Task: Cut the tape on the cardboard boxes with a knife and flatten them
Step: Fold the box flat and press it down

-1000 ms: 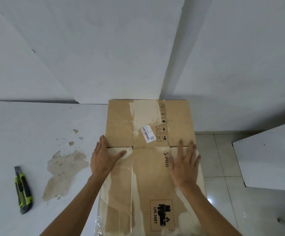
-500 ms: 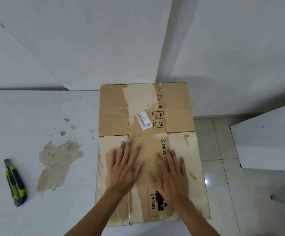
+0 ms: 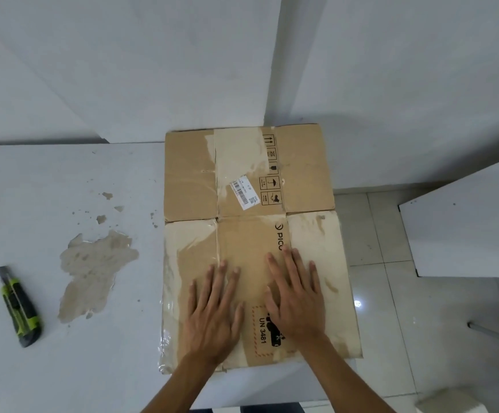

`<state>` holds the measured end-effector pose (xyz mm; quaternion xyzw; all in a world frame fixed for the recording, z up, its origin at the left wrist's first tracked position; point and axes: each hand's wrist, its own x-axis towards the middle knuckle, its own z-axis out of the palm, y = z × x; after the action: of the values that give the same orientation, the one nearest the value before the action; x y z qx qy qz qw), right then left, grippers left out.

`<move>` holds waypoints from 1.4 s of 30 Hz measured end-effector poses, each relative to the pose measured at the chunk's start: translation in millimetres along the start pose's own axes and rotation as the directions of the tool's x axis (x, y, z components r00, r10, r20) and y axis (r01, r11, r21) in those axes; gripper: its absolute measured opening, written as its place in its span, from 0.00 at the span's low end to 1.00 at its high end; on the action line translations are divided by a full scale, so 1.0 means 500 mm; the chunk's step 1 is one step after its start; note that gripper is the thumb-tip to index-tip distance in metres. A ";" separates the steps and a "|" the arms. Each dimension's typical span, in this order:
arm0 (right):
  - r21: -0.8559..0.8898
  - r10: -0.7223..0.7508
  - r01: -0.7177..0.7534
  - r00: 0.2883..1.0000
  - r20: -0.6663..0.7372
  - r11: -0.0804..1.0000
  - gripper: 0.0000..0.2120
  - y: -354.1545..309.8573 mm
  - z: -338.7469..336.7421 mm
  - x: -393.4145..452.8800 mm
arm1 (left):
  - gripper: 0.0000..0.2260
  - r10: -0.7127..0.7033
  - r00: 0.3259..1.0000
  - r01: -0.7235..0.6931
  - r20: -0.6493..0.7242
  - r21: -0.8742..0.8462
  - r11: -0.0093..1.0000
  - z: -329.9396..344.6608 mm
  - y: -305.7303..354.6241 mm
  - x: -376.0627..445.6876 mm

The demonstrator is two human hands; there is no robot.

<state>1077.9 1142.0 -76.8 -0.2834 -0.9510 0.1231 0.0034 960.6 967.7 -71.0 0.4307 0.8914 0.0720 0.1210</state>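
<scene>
Fig: flattening box (image 3: 251, 234), table centre
L hand (image 3: 215, 311) & R hand (image 3: 297, 296) spread flat, pressing near panel; knife (image 3: 18, 305) at 9 o'clock. Best: lean wt evenly, work along creases

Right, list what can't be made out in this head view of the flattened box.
- Cardboard box: its underside and any tape there, hidden by the box itself.
- Card beneath the left hand and right hand: covered by the flat palms, including part of the UN 3481 label.
- Barcode sticker: print too small to read.
- Knife: whether the blade is extended, too small to tell.
- White block: cut off by the bottom edge.
</scene>
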 end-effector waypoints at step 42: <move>-0.051 0.173 -0.167 0.899 0.402 0.985 0.57 0.038 -0.071 0.580 | 0.67 -0.048 0.876 0.041 0.481 0.025 0.999 -0.184 -0.151 0.582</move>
<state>847.2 1322.2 -65.1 -0.3335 -0.9037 0.1717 -0.2064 703.9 1147.2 -44.9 0.4155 0.8435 -0.0464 0.3371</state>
